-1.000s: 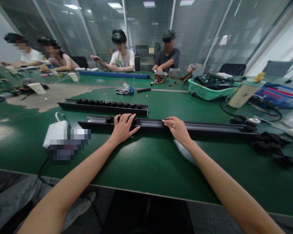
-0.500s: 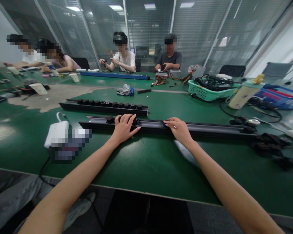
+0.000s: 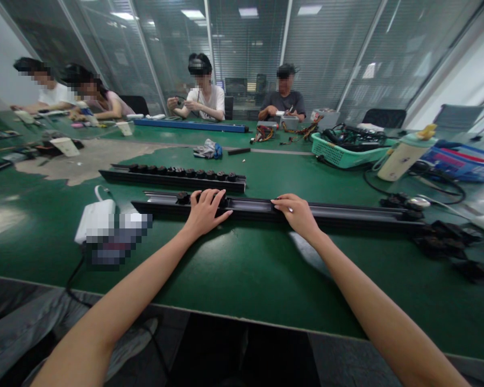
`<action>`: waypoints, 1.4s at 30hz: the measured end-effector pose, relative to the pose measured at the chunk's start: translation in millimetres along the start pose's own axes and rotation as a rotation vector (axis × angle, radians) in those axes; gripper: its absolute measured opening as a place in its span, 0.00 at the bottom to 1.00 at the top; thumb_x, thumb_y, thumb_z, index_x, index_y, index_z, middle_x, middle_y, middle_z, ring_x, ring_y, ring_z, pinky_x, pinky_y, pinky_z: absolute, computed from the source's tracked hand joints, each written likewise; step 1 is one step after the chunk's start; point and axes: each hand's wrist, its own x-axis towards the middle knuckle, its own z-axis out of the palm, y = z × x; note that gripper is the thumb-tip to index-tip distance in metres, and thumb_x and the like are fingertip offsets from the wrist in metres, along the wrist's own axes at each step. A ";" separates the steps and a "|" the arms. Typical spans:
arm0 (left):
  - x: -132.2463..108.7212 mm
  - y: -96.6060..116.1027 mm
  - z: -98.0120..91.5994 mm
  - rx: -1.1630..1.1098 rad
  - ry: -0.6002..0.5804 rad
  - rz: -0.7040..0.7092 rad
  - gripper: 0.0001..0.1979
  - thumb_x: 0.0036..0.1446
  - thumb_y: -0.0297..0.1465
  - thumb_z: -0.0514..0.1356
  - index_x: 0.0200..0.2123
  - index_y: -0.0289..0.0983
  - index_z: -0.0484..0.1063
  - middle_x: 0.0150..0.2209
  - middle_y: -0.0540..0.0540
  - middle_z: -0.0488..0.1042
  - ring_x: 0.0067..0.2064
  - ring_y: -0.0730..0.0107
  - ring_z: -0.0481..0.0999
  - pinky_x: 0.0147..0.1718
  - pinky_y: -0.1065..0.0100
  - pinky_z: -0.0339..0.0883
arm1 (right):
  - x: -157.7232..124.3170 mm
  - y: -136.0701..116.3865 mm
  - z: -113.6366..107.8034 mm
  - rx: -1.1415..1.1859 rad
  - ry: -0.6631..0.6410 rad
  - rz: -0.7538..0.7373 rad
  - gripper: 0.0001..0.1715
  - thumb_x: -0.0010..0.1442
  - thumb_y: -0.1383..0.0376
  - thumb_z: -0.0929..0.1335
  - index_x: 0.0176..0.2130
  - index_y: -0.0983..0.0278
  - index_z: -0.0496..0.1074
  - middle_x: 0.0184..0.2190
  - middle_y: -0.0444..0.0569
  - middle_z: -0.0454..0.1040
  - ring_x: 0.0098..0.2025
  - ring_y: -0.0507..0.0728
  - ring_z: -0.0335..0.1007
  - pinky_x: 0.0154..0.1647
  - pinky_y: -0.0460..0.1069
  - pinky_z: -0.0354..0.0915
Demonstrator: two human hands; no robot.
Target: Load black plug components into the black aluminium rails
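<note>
A long black rail [image 3: 355,216] lies across the green table in front of me. My left hand [image 3: 205,212] rests over its left part, fingers curled over small black parts in the channel and thumb stretched out along the front edge. One black part [image 3: 182,197] shows just left of those fingers. Further right, my right hand [image 3: 296,212] pinches a small black piece [image 3: 275,204] at the channel. Behind stands a second black rail [image 3: 173,180] holding a row of several black round parts. Loose black parts [image 3: 441,239] are heaped near the rail's right end.
A white adapter [image 3: 94,219] and a blurred object sit at the left. A green basket [image 3: 341,153] of cables, a pale bottle [image 3: 405,156] and a blue basket [image 3: 463,161] stand at the back right. Gloves [image 3: 208,149] lie behind the rails; several people sit beyond.
Both my hands stay at nearly the same places on the rail. Across the table, the person in the dark shirt has moved their hands, and a white item shows there.
</note>
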 end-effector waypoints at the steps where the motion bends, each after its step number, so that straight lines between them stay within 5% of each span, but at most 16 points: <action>1: 0.0 -0.1 0.0 0.001 0.001 0.001 0.35 0.67 0.49 0.53 0.71 0.39 0.56 0.63 0.34 0.68 0.66 0.44 0.62 0.65 0.44 0.45 | 0.3 0.0 -0.2 -0.002 0.000 0.001 0.15 0.65 0.68 0.68 0.45 0.57 0.84 0.46 0.53 0.80 0.49 0.61 0.77 0.56 0.57 0.69; 42: 0.5 0.0 0.6 0.011 0.007 0.008 0.34 0.68 0.50 0.51 0.71 0.41 0.56 0.61 0.35 0.69 0.65 0.46 0.62 0.65 0.45 0.45 | 2.2 5.3 -23.5 -0.064 -0.056 0.015 0.15 0.63 0.69 0.68 0.43 0.56 0.85 0.44 0.51 0.81 0.47 0.60 0.77 0.54 0.57 0.70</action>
